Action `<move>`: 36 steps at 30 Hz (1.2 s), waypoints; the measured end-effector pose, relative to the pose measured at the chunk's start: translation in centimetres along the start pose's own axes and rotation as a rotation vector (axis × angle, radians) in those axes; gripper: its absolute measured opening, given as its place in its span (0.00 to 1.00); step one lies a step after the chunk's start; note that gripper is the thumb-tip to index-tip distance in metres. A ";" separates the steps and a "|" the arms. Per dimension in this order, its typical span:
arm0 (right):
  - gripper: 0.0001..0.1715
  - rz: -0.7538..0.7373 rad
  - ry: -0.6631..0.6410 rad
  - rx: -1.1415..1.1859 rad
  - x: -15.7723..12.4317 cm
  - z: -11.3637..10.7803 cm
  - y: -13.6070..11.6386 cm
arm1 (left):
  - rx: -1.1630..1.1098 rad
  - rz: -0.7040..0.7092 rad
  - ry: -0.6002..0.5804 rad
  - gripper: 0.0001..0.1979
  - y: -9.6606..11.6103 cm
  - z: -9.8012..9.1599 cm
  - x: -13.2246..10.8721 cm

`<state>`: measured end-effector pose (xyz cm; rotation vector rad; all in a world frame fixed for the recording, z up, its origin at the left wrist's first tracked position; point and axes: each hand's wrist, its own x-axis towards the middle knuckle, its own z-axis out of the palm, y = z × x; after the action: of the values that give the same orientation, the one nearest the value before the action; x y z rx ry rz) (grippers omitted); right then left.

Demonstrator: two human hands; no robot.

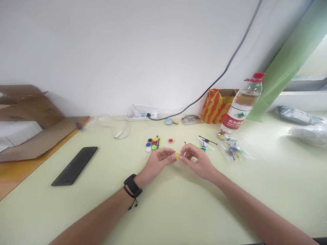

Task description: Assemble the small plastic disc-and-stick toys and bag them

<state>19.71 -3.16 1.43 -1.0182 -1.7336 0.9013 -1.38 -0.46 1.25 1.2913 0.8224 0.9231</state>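
Note:
Both my hands meet above the pale green table point(163, 204), pinching one small yellow piece point(177, 156) between them. My left hand point(159, 161), with a black band at the wrist, closes its fingertips on the piece from the left. My right hand point(195, 160) pinches it from the right, fingers curled. Just beyond my hands lie a cluster of small coloured round pieces point(152, 144), a single red round piece point(170, 141), and thin sticks with coloured bits point(205, 143).
A clear plastic bag of small coloured parts point(233, 149) lies right of my hands beside a water bottle point(241, 109). A black phone point(75, 165) rests at the left. A power strip point(141, 115), glasses point(190, 119), a striped bag point(214, 107) and cardboard point(30, 119) line the back.

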 end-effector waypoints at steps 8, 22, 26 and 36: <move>0.07 -0.002 -0.047 -0.038 0.0 0.3 0.1 | -0.009 0.014 -0.023 0.17 -0.5 -0.2 0.2; 0.32 0.056 -0.063 -0.252 -0.3 -0.4 0.6 | 0.000 -0.020 0.026 0.16 -0.1 -0.2 0.1; 0.26 0.046 -0.035 -0.141 0.1 -0.4 0.3 | -0.006 -0.015 0.030 0.16 -0.1 -0.1 0.2; 0.07 0.005 0.014 0.018 0.0 0.0 0.1 | -0.014 -0.016 0.004 0.17 0.0 0.0 0.2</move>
<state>19.72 -3.10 1.35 -1.0150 -1.7096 0.9091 -1.32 -0.30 1.22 1.2693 0.8264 0.9175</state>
